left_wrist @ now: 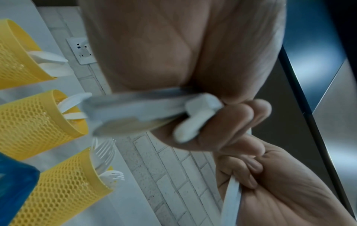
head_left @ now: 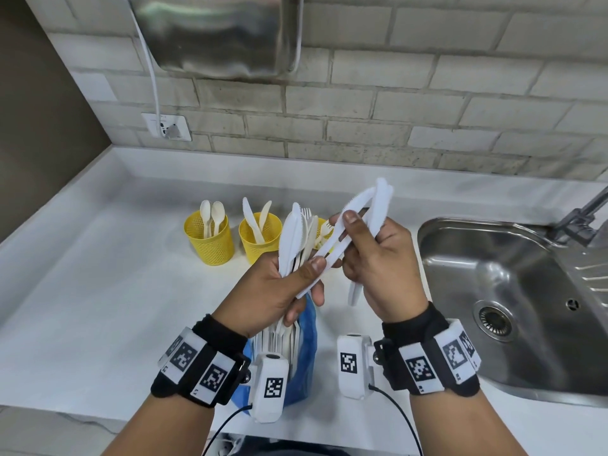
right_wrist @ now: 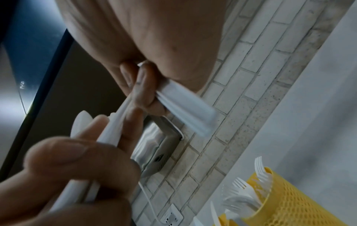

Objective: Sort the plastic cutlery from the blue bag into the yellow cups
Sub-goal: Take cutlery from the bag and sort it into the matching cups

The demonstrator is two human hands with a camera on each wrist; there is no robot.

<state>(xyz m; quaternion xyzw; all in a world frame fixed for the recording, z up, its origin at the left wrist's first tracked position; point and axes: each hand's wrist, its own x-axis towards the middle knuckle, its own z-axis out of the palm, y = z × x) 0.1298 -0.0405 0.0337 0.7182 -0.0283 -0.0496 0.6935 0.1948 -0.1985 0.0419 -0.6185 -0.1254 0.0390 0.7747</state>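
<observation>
My left hand (head_left: 283,284) grips a bunch of mixed white cutlery (head_left: 296,238) above the blue bag (head_left: 307,360), which still holds more pieces. My right hand (head_left: 378,268) holds a couple of white knives (head_left: 378,205). One long knife (head_left: 332,245) lies across both hands, pinched under each thumb. Behind stand three yellow mesh cups: one with spoons (head_left: 209,240), one with knives (head_left: 260,238), and one with forks (head_left: 324,230), mostly hidden by the hands. The left wrist view shows the bundle (left_wrist: 135,113) and the fork cup (left_wrist: 63,191). The right wrist view shows the knives (right_wrist: 185,110).
A steel sink (head_left: 493,291) with a tap (head_left: 585,209) lies to the right of the white counter (head_left: 98,291). A wall socket (head_left: 166,126) with a white cable and a steel appliance (head_left: 214,34) hang on the brick wall behind.
</observation>
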